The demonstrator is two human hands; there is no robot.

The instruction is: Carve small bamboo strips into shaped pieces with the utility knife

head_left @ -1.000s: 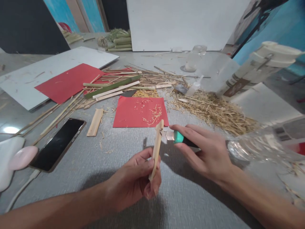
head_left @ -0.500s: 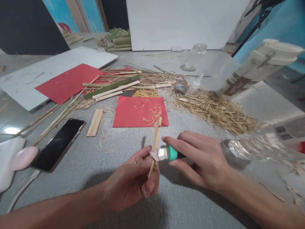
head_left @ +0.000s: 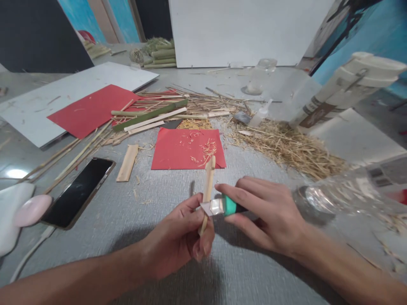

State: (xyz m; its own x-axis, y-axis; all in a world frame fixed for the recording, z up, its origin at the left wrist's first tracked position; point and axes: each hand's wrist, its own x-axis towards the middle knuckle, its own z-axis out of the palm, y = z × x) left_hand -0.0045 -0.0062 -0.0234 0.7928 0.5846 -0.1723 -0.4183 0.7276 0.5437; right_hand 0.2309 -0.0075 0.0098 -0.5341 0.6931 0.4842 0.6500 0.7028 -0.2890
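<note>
My left hand is closed round the lower part of a thin pale wooden strip, which points up and away with a rounded knob at its far end. From the right, my right hand grips a cutter knife with a green and black handle. The knife's metal blade lies against the strip just above my left fingers. Beyond the strip's tip is a red paper sheet with curled shavings on it.
A phone and a flat wood piece lie left. Sticks are piled behind the red sheet. To the right are straw, a clear plastic bottle, a small glue bottle and a tall white container.
The fingers of my left hand have shifted slightly round the strip. The knife blade remains against it at nearly the same spot.
</note>
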